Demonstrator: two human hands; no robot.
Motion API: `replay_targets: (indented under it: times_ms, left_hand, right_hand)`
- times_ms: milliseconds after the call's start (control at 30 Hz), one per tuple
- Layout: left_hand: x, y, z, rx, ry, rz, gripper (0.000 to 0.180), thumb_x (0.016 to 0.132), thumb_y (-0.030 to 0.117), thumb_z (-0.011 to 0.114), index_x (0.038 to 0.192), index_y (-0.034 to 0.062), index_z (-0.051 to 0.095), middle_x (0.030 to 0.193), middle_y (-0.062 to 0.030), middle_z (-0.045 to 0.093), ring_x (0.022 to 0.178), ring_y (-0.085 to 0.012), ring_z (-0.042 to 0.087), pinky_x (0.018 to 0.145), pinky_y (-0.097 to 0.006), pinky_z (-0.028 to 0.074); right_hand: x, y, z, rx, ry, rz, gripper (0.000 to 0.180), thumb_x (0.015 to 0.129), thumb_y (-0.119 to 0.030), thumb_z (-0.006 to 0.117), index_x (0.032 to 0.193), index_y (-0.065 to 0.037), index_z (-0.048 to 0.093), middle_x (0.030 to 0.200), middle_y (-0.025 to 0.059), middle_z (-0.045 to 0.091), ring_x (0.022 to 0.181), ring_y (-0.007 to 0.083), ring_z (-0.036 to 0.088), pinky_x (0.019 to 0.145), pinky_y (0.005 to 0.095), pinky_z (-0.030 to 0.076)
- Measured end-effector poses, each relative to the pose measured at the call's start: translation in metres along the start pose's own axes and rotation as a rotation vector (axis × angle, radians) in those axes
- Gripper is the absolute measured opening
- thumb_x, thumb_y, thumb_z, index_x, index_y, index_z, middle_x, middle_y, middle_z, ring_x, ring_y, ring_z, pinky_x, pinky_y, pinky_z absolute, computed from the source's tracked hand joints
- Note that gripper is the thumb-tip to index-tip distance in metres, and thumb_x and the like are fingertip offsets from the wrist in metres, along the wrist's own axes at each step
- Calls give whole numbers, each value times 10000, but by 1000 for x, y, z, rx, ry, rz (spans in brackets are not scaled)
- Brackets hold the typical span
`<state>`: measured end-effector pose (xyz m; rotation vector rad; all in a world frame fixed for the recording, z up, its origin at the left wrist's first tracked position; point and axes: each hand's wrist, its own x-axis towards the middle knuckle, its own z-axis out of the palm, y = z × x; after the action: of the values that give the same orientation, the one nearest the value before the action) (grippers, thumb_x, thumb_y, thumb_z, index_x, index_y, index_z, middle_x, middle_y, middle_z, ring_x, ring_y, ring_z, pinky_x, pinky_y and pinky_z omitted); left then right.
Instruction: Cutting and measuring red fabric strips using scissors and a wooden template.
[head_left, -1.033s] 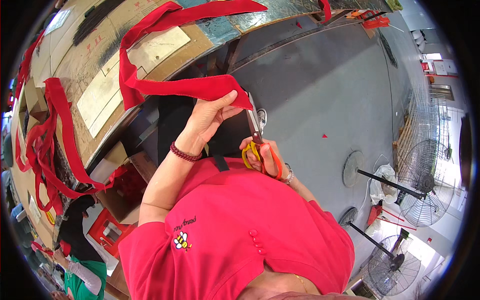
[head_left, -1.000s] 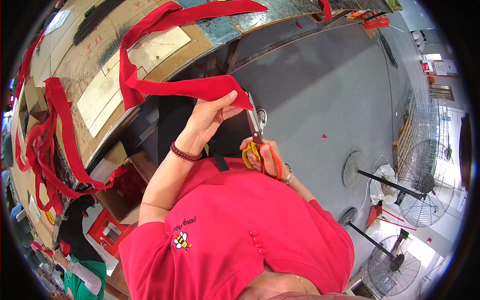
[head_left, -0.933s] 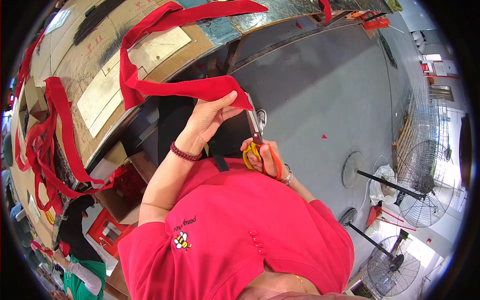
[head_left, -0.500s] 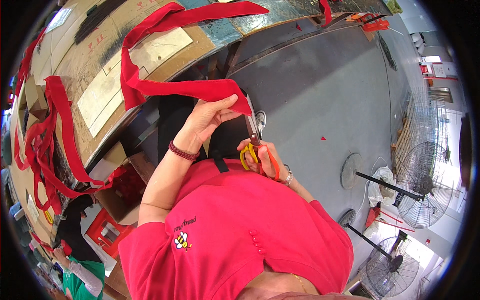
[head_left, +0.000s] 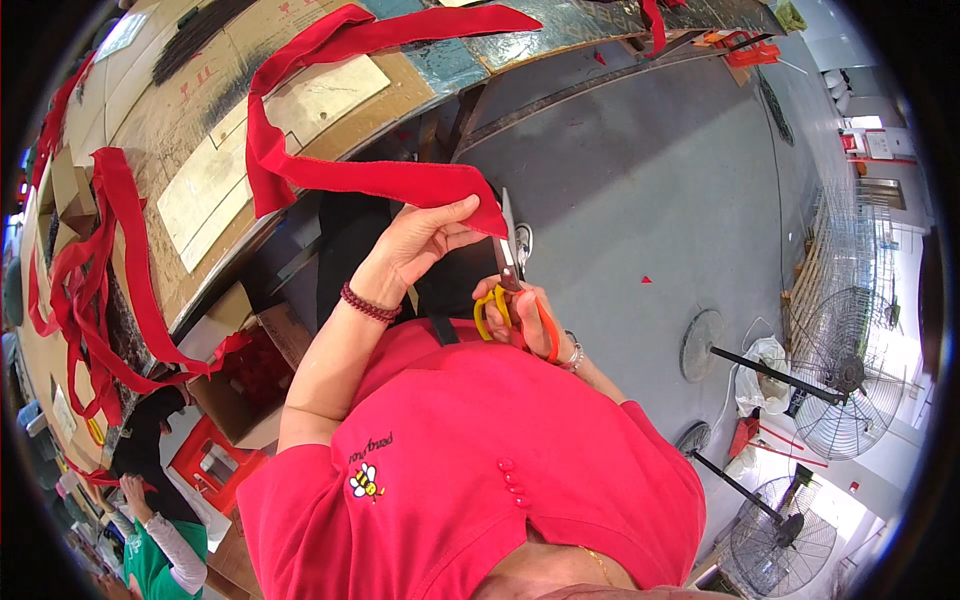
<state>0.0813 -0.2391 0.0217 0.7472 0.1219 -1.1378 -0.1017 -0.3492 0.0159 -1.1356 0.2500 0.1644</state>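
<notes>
My left hand (head_left: 425, 240) pinches a long red fabric strip (head_left: 370, 178) close to its slanted end, thumb on top. From there the strip runs left onto the table, folds, and stretches away along the far side. My right hand (head_left: 535, 318) grips a pair of scissors (head_left: 508, 250) with one yellow and one orange handle, fingers through the loops. Its metal blades point away from me, right beside the strip's end. Whether the fabric lies between the blades is hard to make out.
A cardboard-covered table (head_left: 215, 150) curves across the left and far side, with more red strips (head_left: 125, 220) heaped on it. Under it stand a cardboard box (head_left: 225, 395) and a red stool (head_left: 210, 460). Standing fans (head_left: 848, 375) are at right; a co-worker in green (head_left: 165, 550) is lower left.
The scissors' blades have shifted slightly to the right at the strip's end, and their handles look a little wider apart. My left hand keeps its pinch. The co-worker's hands have moved.
</notes>
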Motion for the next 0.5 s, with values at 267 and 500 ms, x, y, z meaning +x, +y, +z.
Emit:
replay_targets:
  times_ms: [267,500]
  left_hand:
    - [0,5,-2,-17,-36,-32,224,855,66,647,1072,31,599,1010,-108,665,920,-221,669,803,-349,571]
    - [4,14,-11,62,-90,-86,253,848,69,654,1091,24,598,1048,-130,655,938,-248,663,799,-350,571]
  right_hand:
    - [-2,3,-2,-78,-4,-22,787,858,-710,373,1138,14,504,681,-35,437,591,36,399,535,191,343]
    - [-1,0,0,-76,-37,-37,819,849,-723,370,1154,26,500,688,-31,444,596,46,409,546,197,354]
